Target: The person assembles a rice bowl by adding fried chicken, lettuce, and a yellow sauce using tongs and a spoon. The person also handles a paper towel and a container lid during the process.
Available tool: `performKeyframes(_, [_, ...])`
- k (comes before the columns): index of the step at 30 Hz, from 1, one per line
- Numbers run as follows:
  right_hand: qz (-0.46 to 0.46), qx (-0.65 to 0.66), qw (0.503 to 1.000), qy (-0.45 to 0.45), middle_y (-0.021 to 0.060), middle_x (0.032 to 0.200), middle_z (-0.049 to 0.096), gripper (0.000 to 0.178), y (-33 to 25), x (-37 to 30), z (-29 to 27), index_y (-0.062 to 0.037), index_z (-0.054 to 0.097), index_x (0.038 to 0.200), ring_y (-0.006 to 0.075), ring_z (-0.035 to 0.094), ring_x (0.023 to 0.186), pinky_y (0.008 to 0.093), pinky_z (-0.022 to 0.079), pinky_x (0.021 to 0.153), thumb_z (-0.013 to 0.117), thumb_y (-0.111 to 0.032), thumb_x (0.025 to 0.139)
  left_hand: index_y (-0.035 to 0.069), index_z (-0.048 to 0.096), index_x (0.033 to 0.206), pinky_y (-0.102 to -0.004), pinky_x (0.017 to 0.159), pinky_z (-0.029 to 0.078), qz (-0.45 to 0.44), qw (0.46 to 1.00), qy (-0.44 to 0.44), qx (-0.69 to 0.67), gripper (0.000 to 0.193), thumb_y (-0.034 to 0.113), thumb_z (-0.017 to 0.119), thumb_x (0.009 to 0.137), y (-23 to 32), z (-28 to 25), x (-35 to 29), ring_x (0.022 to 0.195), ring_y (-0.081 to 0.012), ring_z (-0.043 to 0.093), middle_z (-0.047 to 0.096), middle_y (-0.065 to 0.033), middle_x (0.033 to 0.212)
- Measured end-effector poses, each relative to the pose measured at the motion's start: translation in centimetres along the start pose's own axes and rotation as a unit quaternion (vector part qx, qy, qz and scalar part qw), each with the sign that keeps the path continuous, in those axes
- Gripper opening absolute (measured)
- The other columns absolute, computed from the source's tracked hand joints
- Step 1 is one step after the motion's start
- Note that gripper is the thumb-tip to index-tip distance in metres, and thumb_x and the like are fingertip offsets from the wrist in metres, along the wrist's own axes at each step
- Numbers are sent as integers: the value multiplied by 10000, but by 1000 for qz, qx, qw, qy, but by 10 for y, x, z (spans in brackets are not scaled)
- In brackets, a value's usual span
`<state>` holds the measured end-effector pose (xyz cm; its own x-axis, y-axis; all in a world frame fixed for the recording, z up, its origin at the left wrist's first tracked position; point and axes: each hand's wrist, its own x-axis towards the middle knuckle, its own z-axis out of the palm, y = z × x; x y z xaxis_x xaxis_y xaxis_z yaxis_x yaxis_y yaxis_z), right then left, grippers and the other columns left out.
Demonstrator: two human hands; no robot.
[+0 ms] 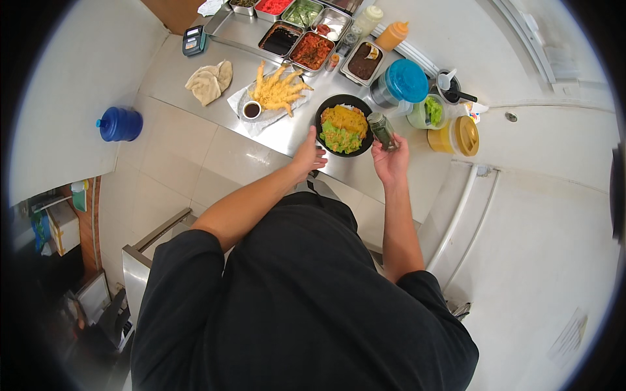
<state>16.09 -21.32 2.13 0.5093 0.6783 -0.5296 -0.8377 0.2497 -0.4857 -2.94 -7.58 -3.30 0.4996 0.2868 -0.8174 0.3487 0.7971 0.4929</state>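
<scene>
On the steel counter stands a black bowl, filled with green lettuce and a golden-yellow topping. My left hand is at the bowl's left rim, thumb up and fingers apart; whether it touches the rim I cannot tell. At the bowl's right side, my right hand is closed around a small clear jar with dark green contents. The jar is tilted toward the bowl. To the left, fried tempura-like pieces lie on white paper beside a small cup of dark sauce.
Steel pans of toppings line the back. A blue-lidded container, a tub of lettuce and a yellow-lidded container stand at right. A cloth and a card terminal sit at left. A blue water jug is on the floor.
</scene>
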Motion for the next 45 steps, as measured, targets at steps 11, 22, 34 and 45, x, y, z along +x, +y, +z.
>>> performKeyframes(11, [14, 3, 987, -160, 106, 1185, 675, 306, 4, 36, 53, -63, 620, 1209, 217, 632, 1024, 381, 502, 872, 584, -252, 971, 44, 527, 1291, -353, 758, 513, -11, 999, -30, 13, 688, 641, 331, 1012, -9, -49, -24, 856, -193, 618, 616, -101, 1028])
performKeyframes(22, [-2, -168, 929, -329, 131, 1264, 598, 470, -29, 134, 155, -13, 477, 1305, 268, 644, 1097, 519, 518, 1004, 594, 51, 854, -9, 585, 1182, -287, 646, 512, 98, 967, 206, 115, 524, 480, 548, 997, -97, -191, -72, 759, -156, 618, 655, -113, 929])
performKeyframes(34, [-425, -687, 587, -59, 232, 1181, 629, 716, -11, 254, 119, 24, 543, 1307, 361, 596, 1127, 437, 461, 983, 809, -254, 703, -25, 613, 1197, -316, 620, 533, -75, 910, 401, 77, 464, 381, 591, 972, -308, -268, -197, 719, -178, 660, 692, -114, 875])
performKeyframes(45, [-331, -773, 526, -126, 233, 999, 688, 507, -10, 273, 124, 130, 539, 1172, 306, 671, 909, 409, 514, 864, 728, -76, 749, 0, 677, 1117, -445, 951, 499, 0, 873, 456, 174, 496, 443, 602, 907, -289, -246, -181, 1071, -392, 649, 690, -254, 1093])
